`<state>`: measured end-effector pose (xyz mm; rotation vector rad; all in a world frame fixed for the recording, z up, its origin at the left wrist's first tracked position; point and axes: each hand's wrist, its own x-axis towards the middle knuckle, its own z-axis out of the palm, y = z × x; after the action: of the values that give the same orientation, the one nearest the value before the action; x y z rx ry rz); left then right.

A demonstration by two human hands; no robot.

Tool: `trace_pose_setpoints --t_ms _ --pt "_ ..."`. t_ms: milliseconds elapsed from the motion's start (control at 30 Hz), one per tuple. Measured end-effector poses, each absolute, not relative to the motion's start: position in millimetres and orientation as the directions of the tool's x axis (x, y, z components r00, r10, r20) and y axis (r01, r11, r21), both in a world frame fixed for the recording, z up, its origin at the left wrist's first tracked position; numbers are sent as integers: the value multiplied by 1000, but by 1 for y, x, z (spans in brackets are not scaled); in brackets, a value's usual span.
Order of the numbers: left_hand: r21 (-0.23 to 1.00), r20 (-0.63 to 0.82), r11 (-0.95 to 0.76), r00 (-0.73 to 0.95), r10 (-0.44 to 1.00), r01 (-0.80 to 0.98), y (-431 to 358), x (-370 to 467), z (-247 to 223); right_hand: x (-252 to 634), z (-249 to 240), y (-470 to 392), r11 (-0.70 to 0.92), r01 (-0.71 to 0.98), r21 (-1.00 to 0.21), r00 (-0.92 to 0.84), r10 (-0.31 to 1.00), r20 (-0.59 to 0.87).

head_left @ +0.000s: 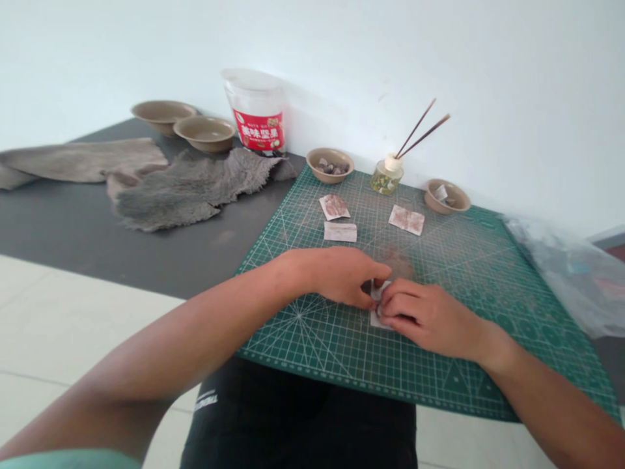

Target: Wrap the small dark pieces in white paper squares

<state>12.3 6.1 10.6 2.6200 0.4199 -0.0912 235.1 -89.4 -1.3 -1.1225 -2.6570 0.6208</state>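
Observation:
A small pale paper piece (pixel 380 320) lies on the green cutting mat (pixel 336 352), partly covered by both hands. My left hand (pixel 344 277) reaches in from the left, with its thumb and fingertips closed on the paper's upper edge. Over the paper's right side, my right hand (pixel 424 316) has its fingers curled and pressed onto it. What lies between the fingertips is mostly hidden. Brown powder (pixel 400 264) is spread on the mat just beyond the hands. Farther back are a brown-smeared paper (pixel 334 206), a folded pale piece (pixel 340 232) and another smeared paper (pixel 407 220).
Behind stand a bowl of dark chunks (pixel 330 165), a reed diffuser (pixel 387 176) and a bowl with paper bits (pixel 447 196). Two bowls (pixel 163 114), a red-labelled tub (pixel 256 117) and a grey cloth (pixel 180 185) are at left. Clear plastic (pixel 571 260) lies right.

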Motion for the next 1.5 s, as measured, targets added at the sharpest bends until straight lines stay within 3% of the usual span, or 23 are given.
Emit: trace_pose_setpoints --t_ms 100,200,300,467,667,800,933,1000,1167,1333,1500 --pt "458 -143 -830 948 284 318 6 12 10 237 1 -89 569 723 -391 -625 780 -22" --pt "473 -147 -824 950 276 312 7 12 11 241 2 -90 579 693 -429 -667 741 -77" --pt "471 -134 -832 956 260 292 7 12 11 238 -1 -90 617 644 -451 -704 709 -36" --pt "465 -138 -833 955 264 298 7 13 12 243 -1 -85 555 749 -361 -594 804 3" --pt "463 -155 -829 950 271 312 6 12 13 237 -5 -90 660 653 -372 -706 708 14" --pt "457 -149 -827 945 290 326 6 12 12 241 -2 -89 604 721 -339 -638 770 13" --pt "478 -136 -823 951 276 307 6 11 11 246 3 -90 618 677 -400 -697 714 -76" --pt "477 -121 -828 955 270 295 6 11 11 242 1 -91 648 633 -423 -731 681 -51" --pt "457 -142 -834 951 275 309 6 12 13 241 0 -86 575 736 -359 -616 788 -1" --pt "457 -136 -839 955 264 297 6 12 13 244 0 -87 619 648 -445 -712 699 -65" --pt "469 -141 -830 954 266 301 6 12 12 240 0 -83 522 771 -365 -557 831 12"
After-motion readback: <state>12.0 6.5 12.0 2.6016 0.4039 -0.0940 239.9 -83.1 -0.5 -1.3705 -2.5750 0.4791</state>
